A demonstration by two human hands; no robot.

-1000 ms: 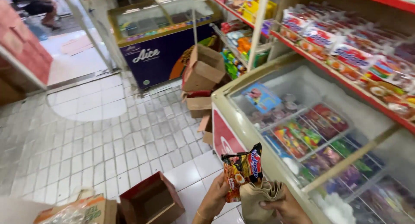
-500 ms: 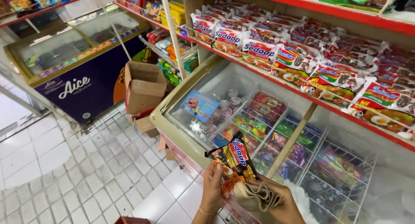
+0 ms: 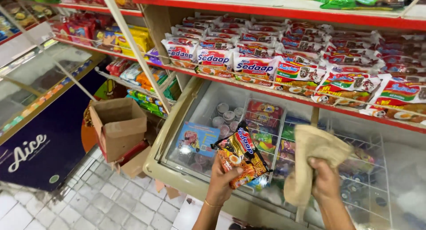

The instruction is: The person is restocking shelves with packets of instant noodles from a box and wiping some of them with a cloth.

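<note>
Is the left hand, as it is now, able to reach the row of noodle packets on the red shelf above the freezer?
Probably yes. The left hand already holds a dark noodle packet, so its fingers are busy, but open air lies between it and the shelf packets. The right hand holds a tan cloth off to the side.

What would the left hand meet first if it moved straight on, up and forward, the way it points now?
Probably the shelf of noodle packets, since the left hand and its packet point there; depth is unclear.

Open air above the freezer lid point(image 3: 208, 106); the noodle shelf point(image 3: 284, 93) overhangs it, cardboard box point(image 3: 119, 125) crowds its left
</note>
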